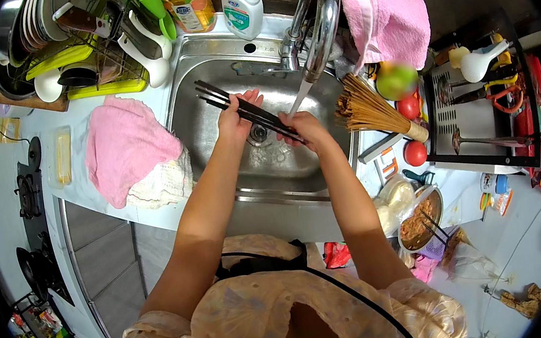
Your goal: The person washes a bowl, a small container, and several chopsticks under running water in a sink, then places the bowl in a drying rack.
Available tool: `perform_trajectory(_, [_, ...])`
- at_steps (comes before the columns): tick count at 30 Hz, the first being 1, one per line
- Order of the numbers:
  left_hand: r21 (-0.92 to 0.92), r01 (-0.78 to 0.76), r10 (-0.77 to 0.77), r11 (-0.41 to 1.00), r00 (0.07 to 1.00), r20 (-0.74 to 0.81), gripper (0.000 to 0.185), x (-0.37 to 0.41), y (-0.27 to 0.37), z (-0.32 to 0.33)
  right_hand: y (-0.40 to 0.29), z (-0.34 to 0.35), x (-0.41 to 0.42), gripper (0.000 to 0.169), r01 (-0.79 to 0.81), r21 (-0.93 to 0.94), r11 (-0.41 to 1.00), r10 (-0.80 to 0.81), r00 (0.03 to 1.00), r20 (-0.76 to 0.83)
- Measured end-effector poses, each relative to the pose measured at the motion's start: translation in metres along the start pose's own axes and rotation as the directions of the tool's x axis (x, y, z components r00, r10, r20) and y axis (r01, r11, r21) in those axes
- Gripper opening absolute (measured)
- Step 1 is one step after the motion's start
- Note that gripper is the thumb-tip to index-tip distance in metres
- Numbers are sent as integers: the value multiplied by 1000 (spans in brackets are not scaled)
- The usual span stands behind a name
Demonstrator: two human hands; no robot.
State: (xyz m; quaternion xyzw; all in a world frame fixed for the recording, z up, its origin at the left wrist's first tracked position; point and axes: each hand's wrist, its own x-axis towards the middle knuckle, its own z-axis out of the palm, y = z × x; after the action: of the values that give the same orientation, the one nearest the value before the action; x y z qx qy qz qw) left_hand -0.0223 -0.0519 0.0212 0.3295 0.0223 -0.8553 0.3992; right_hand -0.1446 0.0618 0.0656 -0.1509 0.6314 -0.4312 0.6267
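Over a stainless steel sink (281, 173), my left hand (235, 118) and my right hand (302, 128) hold a bundle of dark chopsticks (259, 112) between them. The bundle slants from upper left to lower right, its left ends fanned apart. My left hand grips it near the middle, my right hand near the lower right end. Water runs from the chrome faucet (320, 30) down to my right hand. Below the bundle, the sink drain (259, 133) is partly visible.
Left of the sink lie a pink cloth (129, 144) and a dish rack (104, 48) with dishes. A spray bottle (243, 11) stands behind. To the right are a bamboo brush (378, 110), tomatoes (416, 153), a black rack (487, 156) with utensils and a metal bowl (440, 205) of food.
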Motion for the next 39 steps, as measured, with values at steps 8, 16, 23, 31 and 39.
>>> perform_trajectory(8, [226,52,-92,973,981,173,16,-11,-48,-19,36,26,16,21,271,356,894,-95,893,-440])
perform_trajectory(16, [227,83,-112,970,987,119,15,-20,-68,-14,29,36,3,47,147,-698,701,-530,762,-372])
perform_trajectory(23, [351,164,-178,922,984,6,26,-11,-78,-19,52,14,8,33,274,-144,951,-307,890,-337])
perform_trajectory(31, [157,207,-185,966,973,-139,20,1,-84,-8,47,26,-62,30,6,64,998,14,952,-305])
perform_trajectory(39, [183,168,-164,969,986,-34,24,2,-94,0,52,29,-80,29,188,178,966,-111,922,-370])
